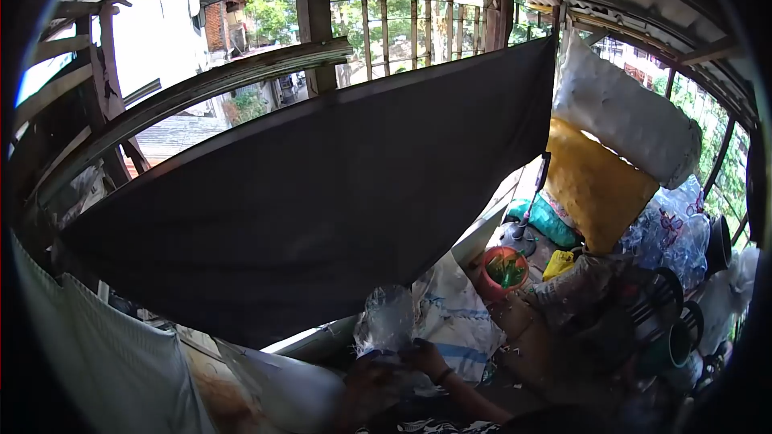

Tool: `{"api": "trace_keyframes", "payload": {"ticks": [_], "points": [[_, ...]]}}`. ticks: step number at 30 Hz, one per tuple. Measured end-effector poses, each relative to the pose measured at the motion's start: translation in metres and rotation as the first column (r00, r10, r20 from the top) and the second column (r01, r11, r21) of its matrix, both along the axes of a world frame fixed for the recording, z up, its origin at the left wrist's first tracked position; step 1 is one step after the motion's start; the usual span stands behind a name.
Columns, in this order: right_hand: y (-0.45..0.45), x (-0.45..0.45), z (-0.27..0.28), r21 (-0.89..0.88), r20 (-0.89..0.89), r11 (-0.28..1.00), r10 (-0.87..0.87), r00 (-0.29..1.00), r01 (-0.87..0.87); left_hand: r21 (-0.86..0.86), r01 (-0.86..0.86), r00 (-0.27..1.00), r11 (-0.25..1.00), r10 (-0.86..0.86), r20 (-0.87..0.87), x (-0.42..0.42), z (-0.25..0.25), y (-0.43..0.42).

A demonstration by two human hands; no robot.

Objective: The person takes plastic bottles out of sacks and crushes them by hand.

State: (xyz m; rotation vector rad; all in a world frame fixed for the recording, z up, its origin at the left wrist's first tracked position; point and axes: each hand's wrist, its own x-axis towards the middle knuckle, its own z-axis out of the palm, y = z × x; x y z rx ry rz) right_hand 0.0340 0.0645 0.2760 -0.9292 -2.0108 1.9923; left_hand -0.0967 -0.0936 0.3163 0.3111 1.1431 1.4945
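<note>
Plastic [388, 313], clear, hazy and rounded at its top, rose just beyond my hands, low and central in my view, overlapping the lower edge of the broad black cloth sheet [322, 185] and just left of the white woven sack with blue stripes [458, 313]. My right hand [423, 358], with a dark band [442, 375] at the wrist, was at its lower right; my left hand [368, 375] was low on the other side, deep in shade. Both seemed to be handling the piece, but I could not tell how narrowly the fingers had closed, or whether both gripped it. I judged the handling to be partway: the piece was up at my hands and not yet set aside, and how much remained was not shown. Its long axis ran roughly upright, the rounded end pointing up and away from me toward the cloth, the lower end back toward my fingers. Farther right stood a round orange-red plastic bucket [487, 284] with green pieces [507, 273] inside, near a bulging yellow-orange sack [599, 181], all well apart from my hands.
</note>
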Motion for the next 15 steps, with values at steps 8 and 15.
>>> {"api": "trace_keyframes", "payload": {"ticks": [8, 15], "points": [[0.024, 0.014, -0.095, -0.797, -0.219, 0.594, -0.111, 0.969, -0.112, 0.095, 0.127, 0.871, 0.987, -0.065, -0.487, 0.002, -0.062, 0.019], [0.003, 0.038, -0.029, 0.436, 0.246, 0.899, -0.167, 0.955, 0.045, -0.015, 0.062, 0.899, 0.998, -0.062, -0.434, 0.023, -0.096, 0.042]]}}
